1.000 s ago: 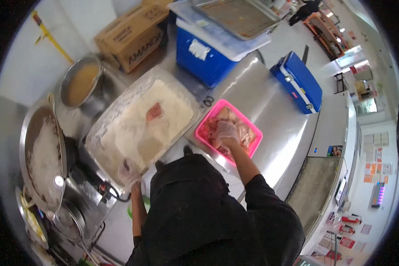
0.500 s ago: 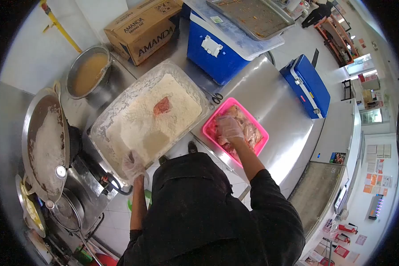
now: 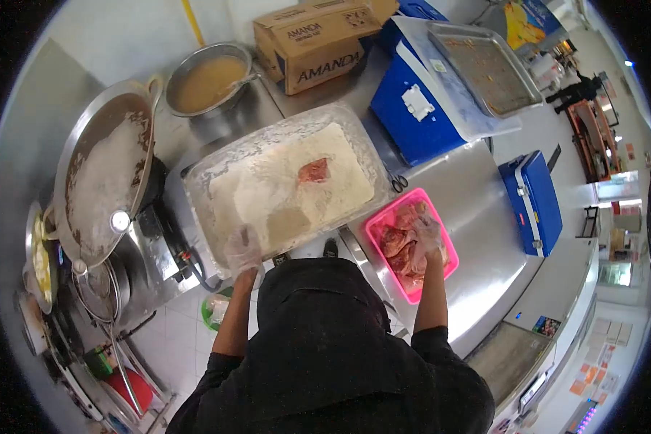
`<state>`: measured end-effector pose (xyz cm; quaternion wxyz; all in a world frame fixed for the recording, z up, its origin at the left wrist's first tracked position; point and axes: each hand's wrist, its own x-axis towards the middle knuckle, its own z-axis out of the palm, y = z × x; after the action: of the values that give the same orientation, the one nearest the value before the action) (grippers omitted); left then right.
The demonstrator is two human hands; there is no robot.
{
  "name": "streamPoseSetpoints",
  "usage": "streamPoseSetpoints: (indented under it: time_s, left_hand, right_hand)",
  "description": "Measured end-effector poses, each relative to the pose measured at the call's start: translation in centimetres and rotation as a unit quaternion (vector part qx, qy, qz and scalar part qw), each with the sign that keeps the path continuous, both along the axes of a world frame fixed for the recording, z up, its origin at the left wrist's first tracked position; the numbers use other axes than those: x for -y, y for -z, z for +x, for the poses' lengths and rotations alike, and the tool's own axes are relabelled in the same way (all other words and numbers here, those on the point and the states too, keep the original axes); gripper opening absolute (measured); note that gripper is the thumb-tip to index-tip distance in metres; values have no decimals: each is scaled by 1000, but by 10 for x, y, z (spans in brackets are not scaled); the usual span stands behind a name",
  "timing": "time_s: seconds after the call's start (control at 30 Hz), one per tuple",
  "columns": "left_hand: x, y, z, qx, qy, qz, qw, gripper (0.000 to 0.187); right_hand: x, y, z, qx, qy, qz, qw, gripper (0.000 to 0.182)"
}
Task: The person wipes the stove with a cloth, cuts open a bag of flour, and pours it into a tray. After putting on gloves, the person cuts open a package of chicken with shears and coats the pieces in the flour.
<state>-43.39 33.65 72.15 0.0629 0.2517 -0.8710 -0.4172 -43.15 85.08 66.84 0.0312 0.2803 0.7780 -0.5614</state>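
A wide tray of pale flour (image 3: 267, 195) lies on the steel counter, with one piece of raw meat (image 3: 315, 171) on the flour. My left hand (image 3: 244, 249), in a clear plastic glove, is at the tray's near left edge; its finger pose is too blurred to make out. To the right stands a pink tub (image 3: 452, 249) holding several pieces of raw meat (image 3: 398, 246). Inside the tub, at its right side, my gloved right hand (image 3: 427, 233) rests among the meat with its fingers pointing down; whether it grips a piece is hidden.
A large pan of frothy oil (image 3: 105, 181) stands at the left, a metal bowl of brownish liquid (image 3: 211, 83) behind it. Farther back are a cardboard box (image 3: 318, 54), a blue cooler (image 3: 416, 108) and a metal tray (image 3: 484, 69). Black scissors (image 3: 398, 183) lie beside the flour tray.
The view has turned and shifted, so the counter items appear farther right. My right hand has moved toward the tub's right side, uncovering meat on the left. My left hand stays by the flour tray's edge.
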Motion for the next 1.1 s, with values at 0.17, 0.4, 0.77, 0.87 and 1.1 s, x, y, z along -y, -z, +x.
streamPoseSetpoints:
  time_s: [0.17, 0.4, 0.77, 0.87, 1.1]
  left_hand:
    - [-1, 3, 0, -6, 2, 4, 1000, 26]
    - [-10, -29, -4, -4, 25, -4, 1000, 23]
    - [-3, 7, 5, -104, -12, 1, 995, 18]
    - [0, 8, 7, -117, -20, -48, 992, 15]
    - [-2, -28, 8, -79, -8, -2, 997, 17]
  right_hand:
    - [8, -27, 9, 59, -57, 142, 987, 41]
    - [97, -121, -41, -14, -232, 494, 838, 30]
    - [283, -96, -231, 71, -514, 453, 725, 37]
    - [291, -79, -241, 99, -552, 470, 682, 40]
    - [286, -47, -235, 83, -592, 466, 652, 35]
